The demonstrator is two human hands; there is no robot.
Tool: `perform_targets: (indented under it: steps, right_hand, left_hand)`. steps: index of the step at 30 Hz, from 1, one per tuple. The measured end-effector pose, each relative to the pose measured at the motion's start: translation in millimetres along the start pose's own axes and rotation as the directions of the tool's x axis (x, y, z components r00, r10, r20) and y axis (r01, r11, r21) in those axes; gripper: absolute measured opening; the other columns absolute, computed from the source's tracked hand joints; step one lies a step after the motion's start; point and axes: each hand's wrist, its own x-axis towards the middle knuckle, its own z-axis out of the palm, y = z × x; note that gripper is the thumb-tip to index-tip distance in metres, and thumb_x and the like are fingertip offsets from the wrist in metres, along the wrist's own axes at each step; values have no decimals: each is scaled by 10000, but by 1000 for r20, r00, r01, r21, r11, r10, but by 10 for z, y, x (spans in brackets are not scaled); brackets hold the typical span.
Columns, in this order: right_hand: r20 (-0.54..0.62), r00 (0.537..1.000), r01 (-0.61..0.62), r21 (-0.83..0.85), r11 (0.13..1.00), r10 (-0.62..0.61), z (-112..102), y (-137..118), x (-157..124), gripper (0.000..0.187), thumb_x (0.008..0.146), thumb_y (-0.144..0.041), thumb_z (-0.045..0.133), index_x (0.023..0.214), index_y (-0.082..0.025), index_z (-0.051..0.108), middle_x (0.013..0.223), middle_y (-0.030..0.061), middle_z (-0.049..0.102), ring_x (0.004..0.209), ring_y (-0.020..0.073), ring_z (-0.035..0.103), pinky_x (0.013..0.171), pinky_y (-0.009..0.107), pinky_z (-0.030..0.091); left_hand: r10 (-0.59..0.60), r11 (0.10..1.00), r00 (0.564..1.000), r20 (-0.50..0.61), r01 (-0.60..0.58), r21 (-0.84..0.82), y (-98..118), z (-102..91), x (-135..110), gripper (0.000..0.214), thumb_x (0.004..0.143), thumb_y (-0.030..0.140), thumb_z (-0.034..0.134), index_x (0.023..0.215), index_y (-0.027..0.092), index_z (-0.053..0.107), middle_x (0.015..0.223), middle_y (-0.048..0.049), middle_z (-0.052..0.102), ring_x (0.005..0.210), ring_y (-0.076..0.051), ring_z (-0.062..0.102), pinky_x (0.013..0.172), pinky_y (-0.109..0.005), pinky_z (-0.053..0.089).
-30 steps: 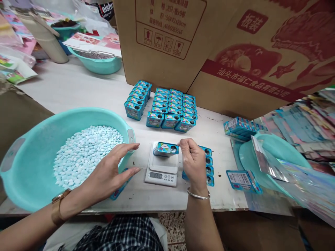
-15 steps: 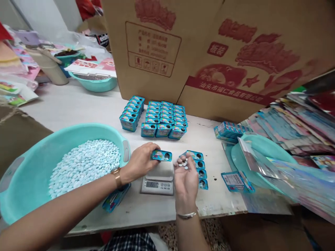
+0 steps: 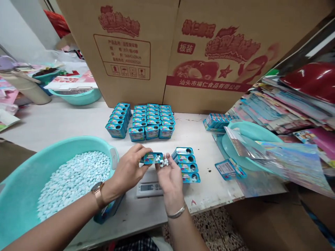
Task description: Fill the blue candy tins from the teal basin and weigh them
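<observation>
My left hand [image 3: 131,164] grips a small blue candy box [image 3: 149,158], tilted so that its round hole faces my right palm. White candies show in the hole. My right hand [image 3: 170,176] is cupped palm up under that end, with several white candies [image 3: 164,162] by its fingertips. Below the hands lies a digital scale [image 3: 142,190], partly hidden by my right hand. Beside my right hand stand several blue boxes in a row [image 3: 187,158]. To the left is a large turquoise basin [image 3: 78,142] holding pale blue-white candies [image 3: 78,177].
More blue boxes [image 3: 151,130] stand in rows before a large cardboard box [image 3: 167,97]. A flattened blue box [image 3: 229,169] lies at right, near another turquoise basin [image 3: 259,134] with shiny film. Printed sheets [image 3: 277,104] are stacked beyond it.
The blue box has come down from upright-facing to tilted against my right hand, its hole now at the candies. My view has shifted to the right. The scale platform is now mostly covered.
</observation>
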Motion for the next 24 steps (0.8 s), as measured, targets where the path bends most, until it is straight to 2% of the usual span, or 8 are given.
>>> perform_targets:
  steps: [3, 7, 9, 11, 14, 18, 21, 24]
  right_hand:
    - [-7, 998, 57, 18, 998, -57, -5, -113, -32, 146, 919, -143, 484, 844, -194, 599, 761, -15, 628, 699, 89, 623, 710, 238, 541]
    - [85, 986, 146, -15, 989, -144, -17, -255, -83, 106, 885, -116, 525, 897, -193, 596, 759, -33, 569, 592, 58, 528, 583, 186, 483]
    - [141, 974, 184, -39, 982, -177, -28, -326, -121, 88, 879, -114, 537, 897, -181, 590, 730, -45, 522, 546, 45, 473, 538, 166, 446]
    - [189, 963, 207, -73, 976, -190, -45, -401, -168, 54, 877, -129, 557, 890, -172, 586, 706, -55, 478, 521, 38, 434, 515, 157, 422]
    - [238, 951, 235, -131, 963, -199, -81, -503, -233, 15, 878, -161, 584, 886, -173, 584, 674, -66, 423, 507, 40, 398, 486, 152, 394]
    - [228, 948, 270, -198, 942, -224, -132, -551, -272, 35, 901, -198, 572, 874, -179, 583, 656, -69, 393, 496, 48, 370, 453, 156, 368]
    - [215, 957, 245, -229, 942, -197, -155, -528, -266, 80, 922, -221, 556, 855, -182, 577, 656, -69, 378, 487, 46, 349, 440, 151, 353]
    - [224, 958, 234, -255, 938, -178, -163, -514, -260, 126, 929, -269, 565, 836, -184, 569, 647, -75, 353, 467, 44, 317, 417, 147, 327]
  left_hand:
    - [-129, 983, 990, -58, 120, -137, -99, 77, 26, 303, 806, 215, 684, 1099, 222, 608, 1080, -40, 645, 1021, -223, 599, 909, -370, 474]
    - [-306, 904, 951, 41, 304, -301, -222, 310, 35, 336, 757, 211, 719, 1078, 210, 616, 1029, -26, 695, 949, -221, 651, 875, -366, 512]
    - [-304, 908, 950, 74, 313, -278, -251, 406, 14, 370, 752, 217, 725, 1103, 194, 610, 1046, -48, 698, 975, -241, 654, 899, -396, 513]
    - [-256, 936, 965, 63, 264, -232, -256, 414, -29, 571, 721, 243, 768, 1244, 174, 547, 1209, -111, 650, 1122, -283, 609, 986, -445, 478]
    - [-181, 958, 983, -12, 173, -230, -225, 206, -141, 902, 712, 302, 797, 1461, 171, 311, 1449, -184, 465, 1330, -310, 459, 1080, -481, 417]
    - [-257, 931, 955, -149, 203, -302, -162, -303, -412, 815, 804, 386, 724, 1482, 251, 292, 1462, -126, 465, 1341, -278, 453, 1063, -469, 455]
    - [-401, 883, 894, -198, 320, -342, -138, -578, -747, 660, 820, 403, 703, 1408, 281, 430, 1365, -71, 570, 1250, -271, 550, 1030, -462, 505]
    - [-566, 810, 786, -250, 475, -343, -178, -685, -1182, 540, 819, 439, 685, 1319, 320, 519, 1270, -15, 639, 1124, -276, 638, 984, -499, 548]
